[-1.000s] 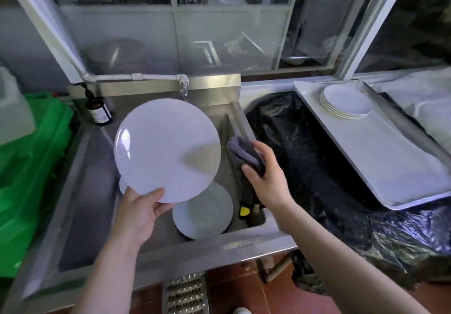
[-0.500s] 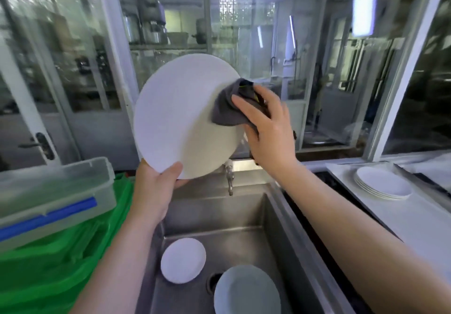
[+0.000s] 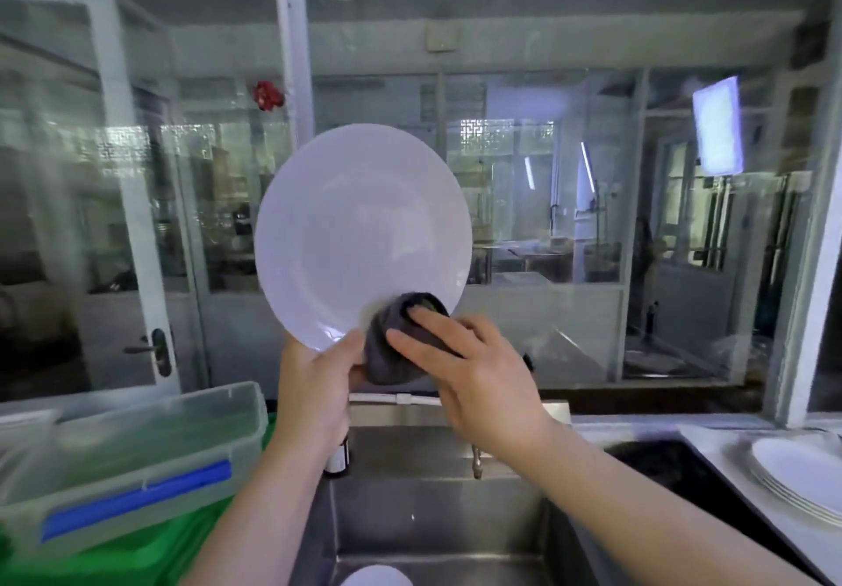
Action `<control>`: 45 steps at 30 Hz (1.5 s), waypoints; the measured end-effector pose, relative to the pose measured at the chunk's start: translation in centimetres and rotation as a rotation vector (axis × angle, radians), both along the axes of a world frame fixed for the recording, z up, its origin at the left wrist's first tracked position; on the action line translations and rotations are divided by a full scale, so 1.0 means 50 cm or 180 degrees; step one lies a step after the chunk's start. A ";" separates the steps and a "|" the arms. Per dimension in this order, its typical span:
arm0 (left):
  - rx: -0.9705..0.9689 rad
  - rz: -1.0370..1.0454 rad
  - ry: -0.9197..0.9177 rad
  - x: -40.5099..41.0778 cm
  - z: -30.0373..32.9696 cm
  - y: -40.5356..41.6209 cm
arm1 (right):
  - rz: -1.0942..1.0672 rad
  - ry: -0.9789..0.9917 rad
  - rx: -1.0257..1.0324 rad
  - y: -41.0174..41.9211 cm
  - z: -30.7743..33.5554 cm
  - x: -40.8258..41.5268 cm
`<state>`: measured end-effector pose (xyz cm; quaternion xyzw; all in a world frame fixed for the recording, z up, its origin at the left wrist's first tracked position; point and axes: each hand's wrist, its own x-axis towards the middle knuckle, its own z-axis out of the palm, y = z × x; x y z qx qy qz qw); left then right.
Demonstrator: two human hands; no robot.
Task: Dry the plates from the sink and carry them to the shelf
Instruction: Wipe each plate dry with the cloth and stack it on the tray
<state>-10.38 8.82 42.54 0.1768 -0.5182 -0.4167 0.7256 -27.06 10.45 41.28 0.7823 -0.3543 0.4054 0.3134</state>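
I hold a large white plate [image 3: 360, 230] upright at chest height above the steel sink [image 3: 437, 521]. My left hand [image 3: 314, 394] grips its lower rim, thumb on the front face. My right hand [image 3: 474, 371] presses a dark grey cloth [image 3: 396, 339] against the plate's lower right part, fingers lying over the cloth. Another white plate [image 3: 376, 577] shows at the bottom edge inside the sink. A stack of white plates [image 3: 802, 471] sits on the white tray at the far right.
A clear plastic box with a blue clip [image 3: 132, 462] rests on green crates [image 3: 114, 553] to the left. A tap [image 3: 476, 460] and a small dark bottle [image 3: 338, 455] stand at the sink's back. Black plastic sheeting [image 3: 674, 462] lies right of the sink. Glass partitions fill the background.
The plate now faces me with its eating side. My right hand and the cloth slid from the upper right rim down to the lower edge. The view tilted upward.
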 end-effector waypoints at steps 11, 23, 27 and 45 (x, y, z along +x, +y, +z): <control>0.0523 -0.0177 -0.0215 0.002 -0.071 -0.010 | 0.0229 -0.0068 0.0294 -0.027 -0.020 0.026; 0.0475 -0.0208 -0.0771 0.008 -0.104 -0.011 | 0.0484 -0.0263 0.0238 -0.034 -0.027 0.051; 0.0621 -0.0264 -0.0786 0.011 -0.106 -0.008 | 0.0399 -0.0348 0.0207 -0.061 0.012 0.023; 0.0825 -0.0164 -0.0795 -0.008 -0.121 0.019 | 0.0004 -0.1151 0.0350 -0.107 0.096 0.011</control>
